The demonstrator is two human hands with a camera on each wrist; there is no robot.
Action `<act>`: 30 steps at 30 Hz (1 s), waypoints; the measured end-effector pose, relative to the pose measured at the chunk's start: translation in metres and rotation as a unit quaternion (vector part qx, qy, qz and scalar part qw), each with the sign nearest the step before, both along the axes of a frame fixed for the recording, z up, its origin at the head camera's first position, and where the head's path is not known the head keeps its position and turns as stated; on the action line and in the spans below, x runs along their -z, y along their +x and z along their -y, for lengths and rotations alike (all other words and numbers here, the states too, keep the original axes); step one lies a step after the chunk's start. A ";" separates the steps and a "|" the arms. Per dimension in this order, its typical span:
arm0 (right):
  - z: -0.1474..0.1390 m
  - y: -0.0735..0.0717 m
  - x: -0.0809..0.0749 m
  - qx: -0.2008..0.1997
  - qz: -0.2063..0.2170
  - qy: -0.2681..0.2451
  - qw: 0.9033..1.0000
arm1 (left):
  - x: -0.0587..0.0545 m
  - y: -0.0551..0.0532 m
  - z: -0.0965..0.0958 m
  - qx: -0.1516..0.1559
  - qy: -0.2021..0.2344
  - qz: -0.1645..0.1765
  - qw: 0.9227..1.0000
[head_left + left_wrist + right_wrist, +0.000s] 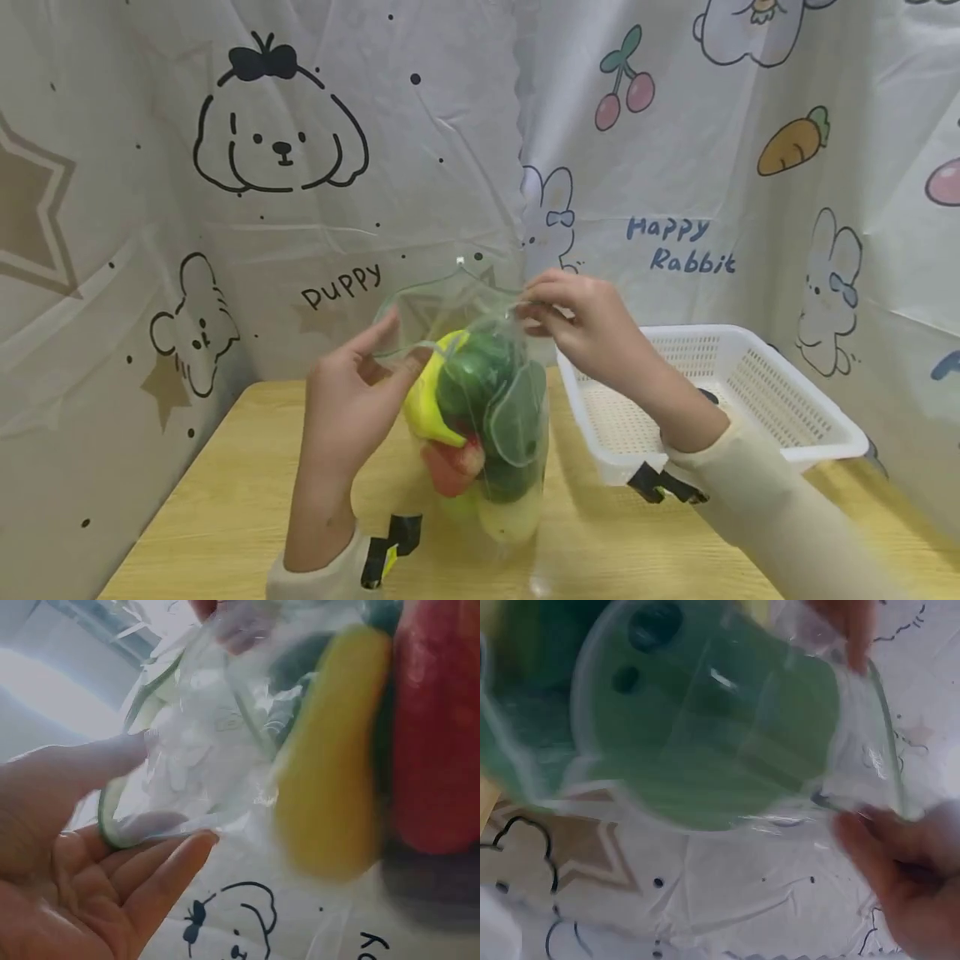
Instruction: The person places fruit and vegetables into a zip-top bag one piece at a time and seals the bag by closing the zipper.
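Observation:
A clear plastic bag (517, 417) with a green rim and a pale green printed shape stands upright on the table, its mouth spread. Through it show a curved yellow piece (423, 400) like a banana, a glossy dark green vegetable (476, 375), a red piece (453, 467) and a pale yellowish rounded end (510, 521). At the mouth's left side, my left hand (348, 408) touches the rim, thumb and fingers spread apart. My right hand (588, 325) pinches the rim's right corner between thumb and fingers. The bag's lower contents are partly hidden.
Right of the bag, behind my right forearm, stands a white perforated plastic basket (825, 429) with a small dark thing (707, 397) in it. The wooden table (217, 467) meets a printed white curtain (442, 192) at the back and sides. Black tape (405, 533) marks the left sleeve.

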State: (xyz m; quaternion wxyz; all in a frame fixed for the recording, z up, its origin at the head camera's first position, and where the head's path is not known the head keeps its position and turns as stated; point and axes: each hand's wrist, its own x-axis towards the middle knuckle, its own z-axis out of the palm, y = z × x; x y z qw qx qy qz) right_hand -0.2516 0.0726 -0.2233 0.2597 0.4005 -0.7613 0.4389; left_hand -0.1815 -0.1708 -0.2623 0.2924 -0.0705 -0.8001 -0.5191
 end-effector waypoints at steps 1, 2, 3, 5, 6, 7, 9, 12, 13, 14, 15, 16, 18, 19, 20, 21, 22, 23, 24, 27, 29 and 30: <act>0.001 0.000 -0.001 -0.001 0.006 0.004 1.000 | 0.000 0.001 0.001 0.008 0.005 0.006 1.000; -0.001 -0.001 -0.002 -0.002 0.012 0.000 1.000 | 0.001 0.001 0.001 0.014 0.010 0.002 1.000; -0.002 -0.002 -0.004 0.003 0.010 -0.008 1.000 | 0.001 0.001 0.001 0.015 0.014 -0.011 1.000; -0.006 -0.003 -0.008 0.012 0.002 -0.018 1.000 | 0.002 0.001 0.000 0.010 0.020 -0.045 0.999; -0.009 -0.003 -0.009 0.015 0.001 -0.016 1.000 | 0.002 0.001 -0.001 0.011 0.021 -0.061 0.998; -0.012 -0.002 -0.010 0.018 0.000 -0.012 1.000 | 0.002 0.001 -0.002 0.013 0.020 -0.075 0.997; -0.020 -0.001 -0.011 0.029 -0.002 0.010 1.000 | 0.003 0.001 -0.005 0.017 0.003 -0.083 0.996; -0.036 0.001 -0.008 0.051 0.004 0.079 0.996 | 0.003 0.000 -0.008 0.034 -0.047 -0.058 0.997; -0.041 0.002 -0.005 0.056 0.005 0.103 0.993 | 0.003 -0.001 -0.009 0.042 -0.064 -0.047 0.996; -0.046 0.003 -0.002 0.059 0.006 0.125 0.990 | 0.003 -0.002 -0.011 0.050 -0.080 -0.039 0.995; -0.051 0.005 0.001 0.063 0.008 0.142 0.988 | 0.003 -0.002 -0.012 0.056 -0.093 -0.033 0.994; -0.055 0.007 0.004 0.066 0.011 0.151 0.986 | 0.003 -0.003 -0.014 0.064 -0.099 -0.031 0.993; -0.062 0.011 0.009 0.065 0.021 0.149 0.987 | 0.003 -0.002 -0.018 0.076 -0.106 -0.033 0.991; -0.065 0.014 0.010 0.065 0.029 0.145 0.987 | 0.003 -0.002 -0.020 0.075 -0.111 -0.037 0.990; -0.069 0.016 0.011 0.067 0.037 0.141 0.987 | 0.003 -0.002 -0.021 0.070 -0.117 -0.043 0.990; -0.073 0.018 0.011 0.069 0.043 0.135 0.988 | 0.003 -0.002 -0.022 0.062 -0.122 -0.048 0.989; -0.077 0.020 0.012 0.070 0.046 0.126 0.988 | 0.003 -0.002 -0.023 0.054 -0.127 -0.053 0.989; -0.082 0.021 0.013 0.074 0.047 0.118 0.989 | 0.003 -0.002 -0.024 0.046 -0.131 -0.058 0.989; -0.087 0.022 0.015 0.079 0.048 0.107 0.990 | 0.004 -0.002 -0.025 0.038 -0.135 -0.062 0.988; -0.099 0.022 0.024 0.109 0.035 0.079 0.990 | 0.003 -0.002 -0.025 0.021 -0.127 -0.072 0.989; -0.108 0.020 0.034 0.144 0.031 0.062 0.987 | 0.004 -0.002 -0.027 0.019 -0.118 -0.073 0.990; -0.111 0.017 0.039 0.159 0.028 0.055 0.985 | 0.003 -0.001 -0.026 0.015 -0.115 -0.073 0.991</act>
